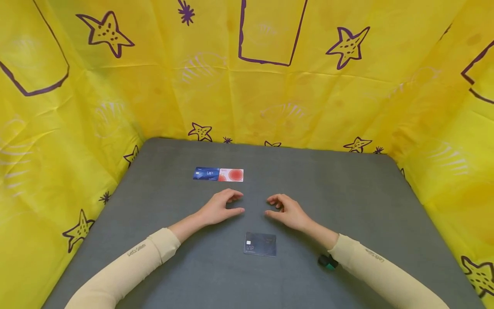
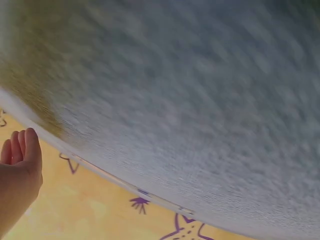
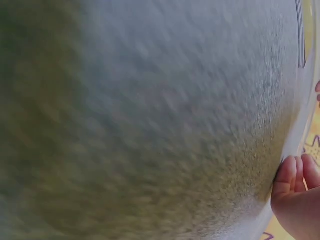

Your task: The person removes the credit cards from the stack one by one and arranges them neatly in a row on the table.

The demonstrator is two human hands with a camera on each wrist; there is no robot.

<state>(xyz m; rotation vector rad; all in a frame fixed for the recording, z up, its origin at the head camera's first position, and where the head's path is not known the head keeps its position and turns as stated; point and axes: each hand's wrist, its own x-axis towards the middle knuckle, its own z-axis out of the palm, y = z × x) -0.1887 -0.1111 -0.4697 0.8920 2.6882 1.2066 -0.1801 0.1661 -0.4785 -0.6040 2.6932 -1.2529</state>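
Head view: a dark VIP card lies on a grey table, about midway between its left and right edges. Beyond it, the left hand and right hand face each other, apart, fingers loosely curved, thumbs spread from them. Nearer the far edge, left of centre, a blue VIP card adjoins a white-and-red card. Yellow cloth with purple starfish stands behind the far edge.

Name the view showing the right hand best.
The head view: the right hand is wholly in frame, nothing covering it. The right wrist view crops it at the right edge; the left wrist view doesn't show it.
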